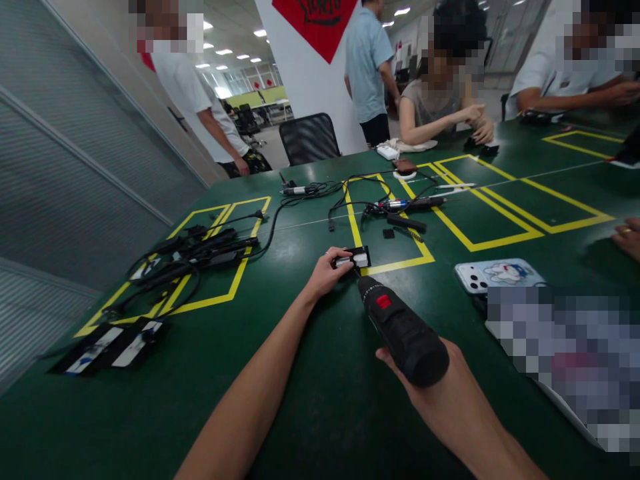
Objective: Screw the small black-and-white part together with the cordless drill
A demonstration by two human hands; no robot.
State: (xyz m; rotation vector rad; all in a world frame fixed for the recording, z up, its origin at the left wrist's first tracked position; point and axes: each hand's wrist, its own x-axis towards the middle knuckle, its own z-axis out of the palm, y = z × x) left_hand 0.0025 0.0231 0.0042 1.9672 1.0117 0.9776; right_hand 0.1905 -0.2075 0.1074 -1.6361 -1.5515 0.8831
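Observation:
My right hand (pixel 440 390) is wrapped round a black electric screwdriver (pixel 400 330) with a red switch, its tip pointing at a small black and white part (pixel 356 257) on the green table (pixel 320 400). My left hand (pixel 327 270) is closed on the left side of that part and holds it against the table, beside a yellow tape line. A ring shows on one left finger.
A pile of black power adapters and cables (pixel 200 250) lies to the left, with flat black parts (pixel 107 347) nearer. Further tools and cables (pixel 405 207) lie beyond. A phone (pixel 495 275) rests at right. Other people sit and stand at the far side; another person's hand (pixel 627 237) is at the right edge.

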